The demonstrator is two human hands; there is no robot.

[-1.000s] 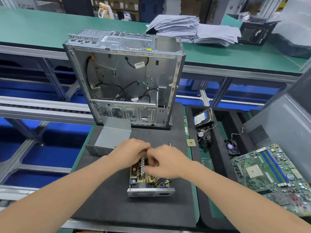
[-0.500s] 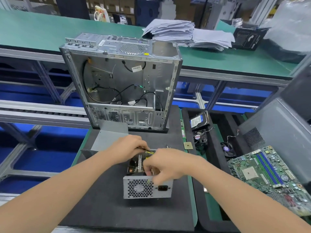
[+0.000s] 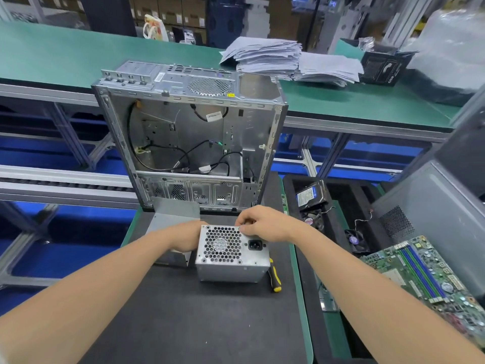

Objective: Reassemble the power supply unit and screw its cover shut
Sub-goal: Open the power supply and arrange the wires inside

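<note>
Black mat [image 3: 183, 324], power supply unit [image 3: 231, 254], screwdriver [image 3: 275, 278] alongside

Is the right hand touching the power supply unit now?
Touching. The head view shows the right hand gripping the power supply unit at its upper edge.

Factory-floor PC assembly or teardown workshop, going by the long green-topped table [image 3: 78, 56] on grey metal framing, with metal rails [image 3: 65, 177] and blue panels below. Stripped computer case [image 3: 189, 137] upright on a black mat [image 3: 183, 311], power supply unit [image 3: 231, 253] and screwdriver [image 3: 274, 277] in front; hard drive [image 3: 311, 197] and small fan [image 3: 354, 240] in a black foam tray [image 3: 349, 200], bare motherboard [image 3: 425, 274] at right. Stacked paperwork [image 3: 265, 56] on the far table, cartons [image 3: 168, 9] on shelving behind.
</note>
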